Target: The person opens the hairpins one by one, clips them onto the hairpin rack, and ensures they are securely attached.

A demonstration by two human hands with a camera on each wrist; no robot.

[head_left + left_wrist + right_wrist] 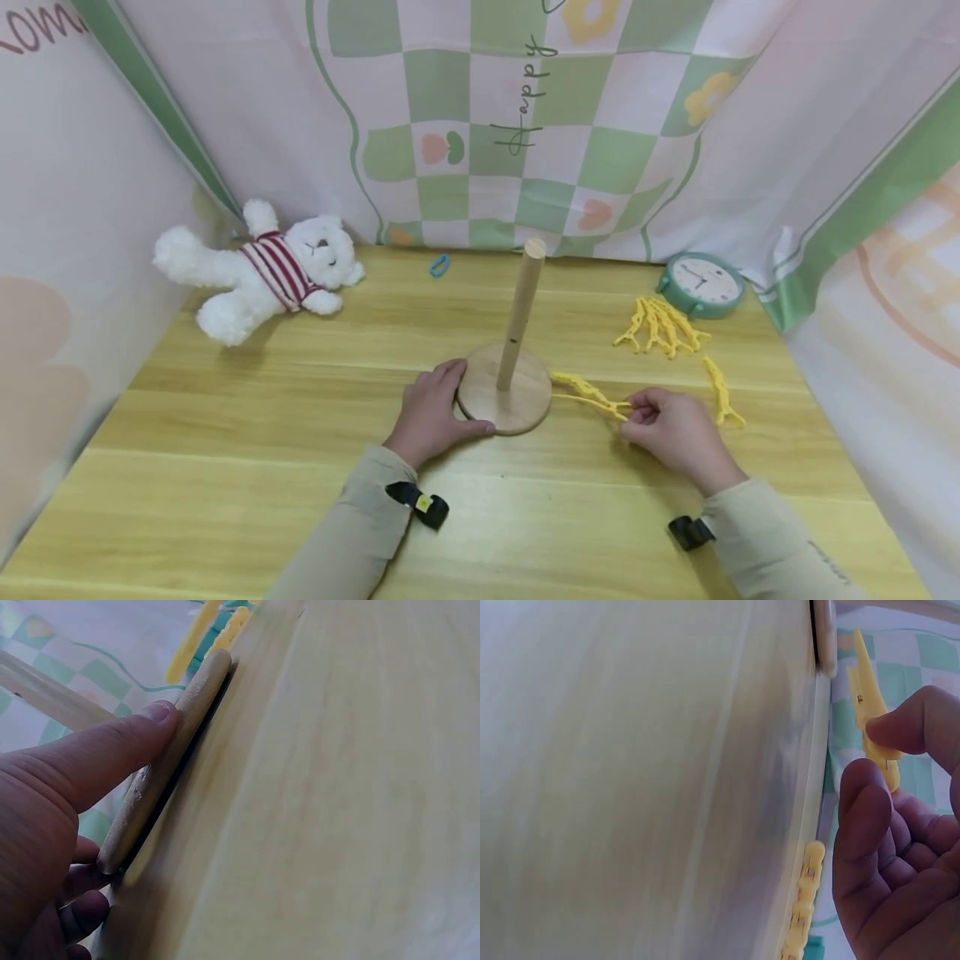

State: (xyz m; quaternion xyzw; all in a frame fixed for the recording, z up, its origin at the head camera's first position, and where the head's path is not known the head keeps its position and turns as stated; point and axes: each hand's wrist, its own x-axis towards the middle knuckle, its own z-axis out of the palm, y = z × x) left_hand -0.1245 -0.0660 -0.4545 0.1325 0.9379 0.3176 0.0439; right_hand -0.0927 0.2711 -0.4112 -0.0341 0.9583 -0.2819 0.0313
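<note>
Though partly hidden (by fingers (651, 397)), yellow branch (589, 389)

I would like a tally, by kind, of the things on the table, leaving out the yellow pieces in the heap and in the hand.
Wooden stand: 1
Lone yellow piece: 1
Plush bear: 1
Clock: 1
Blue loop: 1
Total: 5

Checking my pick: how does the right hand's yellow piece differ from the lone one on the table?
The held piece is pinched in the right hand; the lone piece lies on the table. In the head view, the held piece runs mostly sideways, the lone piece mostly front to back. Both are yellow.
</note>
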